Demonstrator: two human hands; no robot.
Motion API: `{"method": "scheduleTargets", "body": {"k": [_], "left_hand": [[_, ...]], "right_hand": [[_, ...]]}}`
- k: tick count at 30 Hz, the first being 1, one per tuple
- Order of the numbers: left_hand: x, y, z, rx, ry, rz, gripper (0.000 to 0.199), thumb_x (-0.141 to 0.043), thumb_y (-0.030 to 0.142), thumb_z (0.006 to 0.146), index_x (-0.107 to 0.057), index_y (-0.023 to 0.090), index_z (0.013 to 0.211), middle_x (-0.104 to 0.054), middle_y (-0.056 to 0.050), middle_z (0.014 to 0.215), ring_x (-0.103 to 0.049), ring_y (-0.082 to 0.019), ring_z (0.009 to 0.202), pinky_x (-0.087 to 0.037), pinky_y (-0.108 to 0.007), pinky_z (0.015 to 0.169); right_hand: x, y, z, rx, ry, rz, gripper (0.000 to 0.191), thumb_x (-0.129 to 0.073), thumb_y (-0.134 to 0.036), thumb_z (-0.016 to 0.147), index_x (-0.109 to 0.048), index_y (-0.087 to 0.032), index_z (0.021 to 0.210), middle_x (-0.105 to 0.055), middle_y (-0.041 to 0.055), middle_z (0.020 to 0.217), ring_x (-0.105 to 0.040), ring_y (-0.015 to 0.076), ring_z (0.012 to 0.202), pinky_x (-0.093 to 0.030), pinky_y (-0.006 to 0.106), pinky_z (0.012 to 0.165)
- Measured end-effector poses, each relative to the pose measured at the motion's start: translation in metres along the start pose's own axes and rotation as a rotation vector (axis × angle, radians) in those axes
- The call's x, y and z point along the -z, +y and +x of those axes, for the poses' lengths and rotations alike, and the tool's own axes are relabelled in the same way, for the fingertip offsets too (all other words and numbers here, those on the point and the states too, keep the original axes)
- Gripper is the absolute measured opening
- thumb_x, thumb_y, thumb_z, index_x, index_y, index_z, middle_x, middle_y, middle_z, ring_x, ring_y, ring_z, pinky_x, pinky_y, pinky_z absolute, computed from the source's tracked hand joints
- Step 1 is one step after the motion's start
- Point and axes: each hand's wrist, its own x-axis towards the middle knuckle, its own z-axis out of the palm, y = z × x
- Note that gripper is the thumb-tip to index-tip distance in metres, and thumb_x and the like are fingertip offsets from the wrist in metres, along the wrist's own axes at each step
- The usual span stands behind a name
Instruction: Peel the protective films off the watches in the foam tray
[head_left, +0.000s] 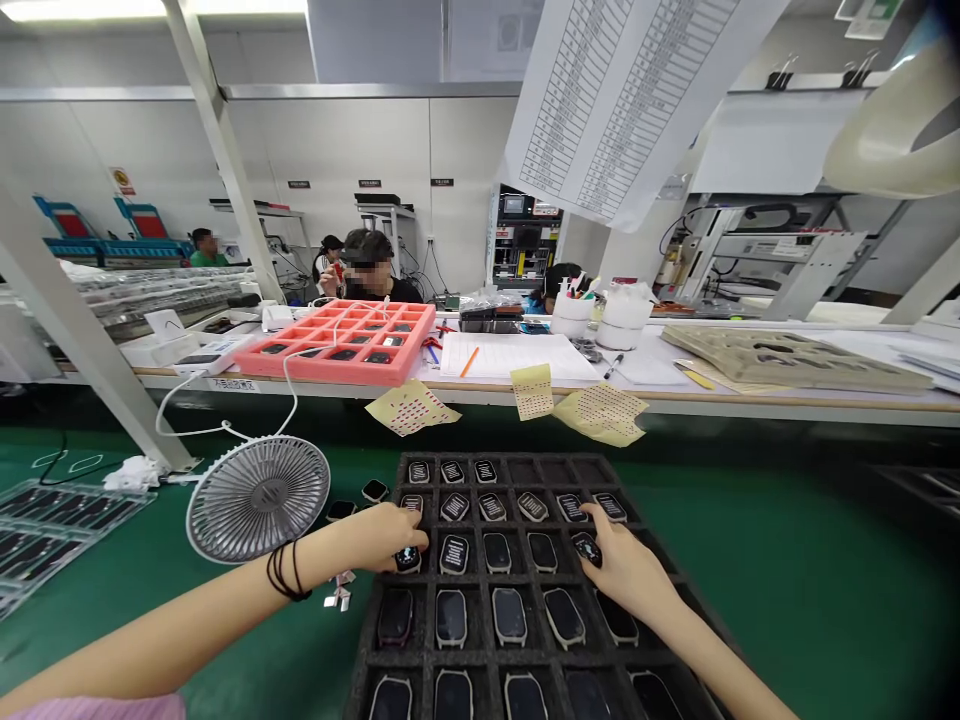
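Black foam tray (358, 650) | left grip (382, 535) clamped on smartwatch (408, 558) | right grip (619, 570) clamped on second smartwatch (586, 548) | screen text (454, 553) unreadable

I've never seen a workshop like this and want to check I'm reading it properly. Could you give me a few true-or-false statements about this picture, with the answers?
1. Black bands circle the left hand's wrist. True.
2. The right hand wears a glove. False: it is bare.
3. Each hand touches a watch-like device in a black compartment tray. True.
4. The round mesh fan sits inside that tray. False: it is to the tray's left, apart from it.
5. A salmon-pink tray on the far bench holds dark devices. True.
6. Nobody else is in view. False: a person is behind the salmon-pink tray.
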Motion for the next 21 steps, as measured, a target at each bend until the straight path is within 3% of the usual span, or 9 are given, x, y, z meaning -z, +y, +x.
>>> {"method": "scheduleTargets", "body": {"k": [21], "left_hand": [[-0.0062,-0.0032,0.001,-0.011,0.042,-0.011,0.043,-0.076,0.021,0.069,-0.06,0.022,0.109,-0.062,-0.009,0.103,-0.067,-0.027,0.079,-0.052,-0.032,0.063]], "right_hand": [[-0.0065,0.0043,-0.0035,0.002,0.067,0.054,0.039,-0.049,-0.024,0.08,-0.042,-0.02,0.118,-0.061,0.0072,0.09,-0.062,0.0219,0.077,-0.041,0.027,0.058]]}}
